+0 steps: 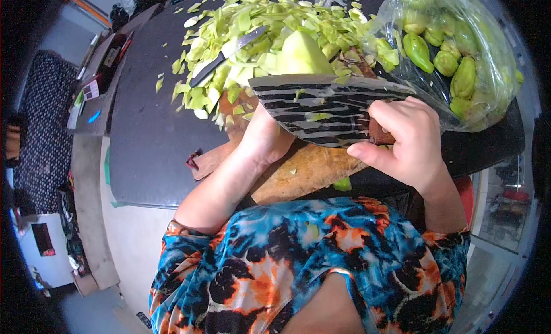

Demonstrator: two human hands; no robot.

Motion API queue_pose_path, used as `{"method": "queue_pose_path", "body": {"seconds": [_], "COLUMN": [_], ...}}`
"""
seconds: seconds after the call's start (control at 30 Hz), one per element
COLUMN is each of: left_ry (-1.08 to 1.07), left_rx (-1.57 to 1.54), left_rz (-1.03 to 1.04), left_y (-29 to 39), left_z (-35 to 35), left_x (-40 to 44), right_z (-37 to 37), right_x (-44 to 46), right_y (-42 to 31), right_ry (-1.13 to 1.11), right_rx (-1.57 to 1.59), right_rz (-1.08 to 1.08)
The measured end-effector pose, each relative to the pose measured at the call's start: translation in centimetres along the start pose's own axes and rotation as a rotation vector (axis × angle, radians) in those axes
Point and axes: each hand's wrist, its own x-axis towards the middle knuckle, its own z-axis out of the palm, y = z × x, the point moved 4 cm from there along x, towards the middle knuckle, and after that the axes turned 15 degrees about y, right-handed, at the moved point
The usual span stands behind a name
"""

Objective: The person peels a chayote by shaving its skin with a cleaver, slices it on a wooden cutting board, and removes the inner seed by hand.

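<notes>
My right hand is closed round the brown handle of a broad cleaver, whose striped blade points left. Behind the blade, my left hand shows only its wrist and heel; its fingers are hidden. A large peeled pale green piece stands just beyond the blade's upper edge. Below both hands lies a wooden cutting board. Many green slices and peelings are heaped behind the board. On this heap rests a small knife with a black handle, tilted up to the right.
A clear plastic bag with several whole green chayotes sits at the right of the dark table. A dark red scrap lies by the board's left end. Shelves and boxes stand further left.
</notes>
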Motion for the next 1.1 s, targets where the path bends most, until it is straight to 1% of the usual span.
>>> {"method": "queue_pose_path", "body": {"seconds": [0.03,0.17,0.3,0.37,0.4,0.47,0.5,0.53,0.57,0.6,0.67,0.7,0.8,0.87,0.93,1.0,1.07,1.1], "left_ry": [0.062,0.078,0.084,0.088,0.09,0.113,0.126,0.127,0.312,0.115,0.317,0.404,0.363,0.352,0.342,0.336,0.253,0.213], "left_rx": [0.07,0.206,0.297,0.29,0.257,0.191,0.158,0.047,0.063,0.04,-0.044,-0.146,-0.143,-0.139,-0.109,-0.057,-0.07,-0.076], "left_rz": [0.059,0.176,0.367,0.357,0.29,0.23,0.2,0.13,0.09,0.01,0.108,0.108,0.118,0.1,0.096,0.111,0.047,0.014], "left_y": [0.0,0.4,0.1,0.2,0.5,0.4,0.3,0.3,0.4,1.1,1.4,1.5,1.9,1.8,1.6,1.7,1.6,1.5], "left_z": [0.3,0.7,1.1,1.2,1.3,1.3,1.3,1.7,1.5,1.4,0.6,0.3,0.4,0.1,-0.3,-0.6,0.1,0.6], "left_x": [-0.1,-0.1,-0.2,-0.3,-0.4,0.0,0.2,0.4,-0.3,0.1,0.7,0.8,0.7,0.8,1.1,1.4,0.9,0.6], "right_z": [-0.1,-0.5,-0.6,-0.8,-0.9,-1.3,-1.4,-1.8,-1.9,-1.9,-2.0,-2.1,-1.9,-1.5,-0.8,-0.2,0.5,0.8], "right_x": [0.0,0.3,0.3,0.3,0.4,0.6,0.5,0.6,0.3,-0.2,-0.9,-1.0,-1.6,-1.4,-1.9,-1.9,-2.1,-2.3], "right_y": [-0.1,-0.4,-0.4,-0.4,-0.4,-0.1,0.3,0.9,1.8,2.7,4.0,4.1,4.6,4.0,3.5,2.3,1.6,1.2], "right_ry": [0.004,0.039,0.057,0.055,0.072,0.105,0.113,0.104,0.134,0.163,0.262,0.291,0.212,0.204,0.091,0.107,0.098,0.069], "right_rx": [-0.009,-0.042,-0.046,-0.048,-0.052,-0.061,-0.03,0.013,0.103,0.192,0.321,0.369,0.352,0.256,0.232,0.106,0.097,0.103], "right_rz": [-0.003,-0.036,-0.045,-0.042,-0.05,-0.064,-0.042,-0.003,0.102,0.206,0.331,0.346,0.384,0.318,0.332,0.204,0.056,0.078]}}
